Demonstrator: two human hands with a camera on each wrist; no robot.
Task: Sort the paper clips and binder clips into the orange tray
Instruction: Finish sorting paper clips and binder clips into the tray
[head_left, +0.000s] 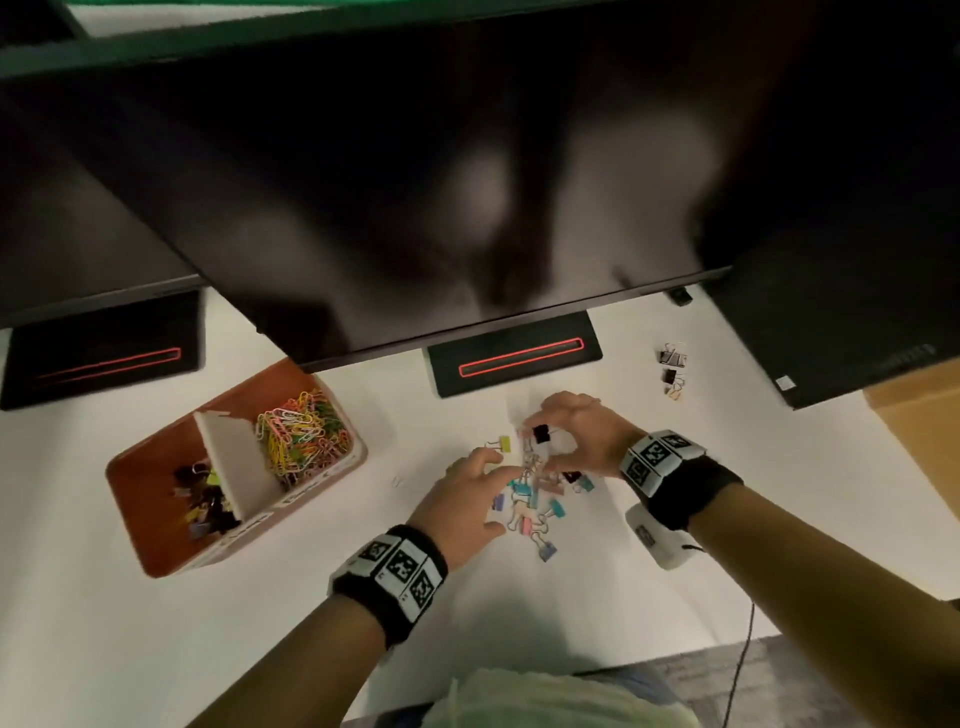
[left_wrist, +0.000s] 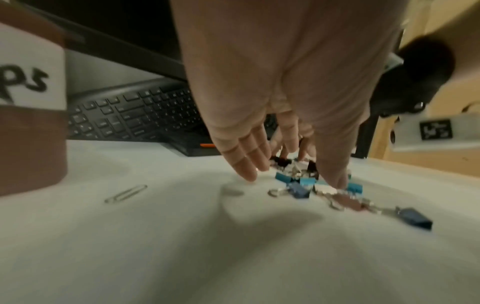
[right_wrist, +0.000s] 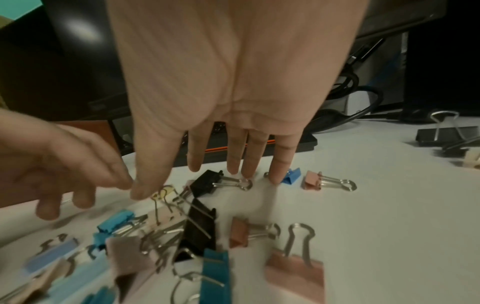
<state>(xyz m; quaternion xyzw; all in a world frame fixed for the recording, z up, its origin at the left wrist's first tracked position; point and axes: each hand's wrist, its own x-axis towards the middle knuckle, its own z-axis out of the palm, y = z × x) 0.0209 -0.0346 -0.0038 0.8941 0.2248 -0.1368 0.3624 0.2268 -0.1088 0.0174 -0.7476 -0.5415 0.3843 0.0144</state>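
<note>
Here, nearest the person, the pile of binder clips (head_left: 535, 499) lies loose on the white desk (head_left: 156, 649). The left hand (head_left: 465, 506) reaches into the pile's near-left side with fingers straight and slightly spread, tips touching the clips, gripping nothing. The right hand (head_left: 576, 434) hangs over the pile's far side, fingers extended and fanned downward above a black binder clip (right_wrist: 205, 183); whether the tips touch it I cannot tell. A lone paper clip (left_wrist: 126, 193) lies left of the pile. Farther left sits the orange tray (head_left: 150, 499), with paper clips in its far compartment and binder clips in its near one.
</note>
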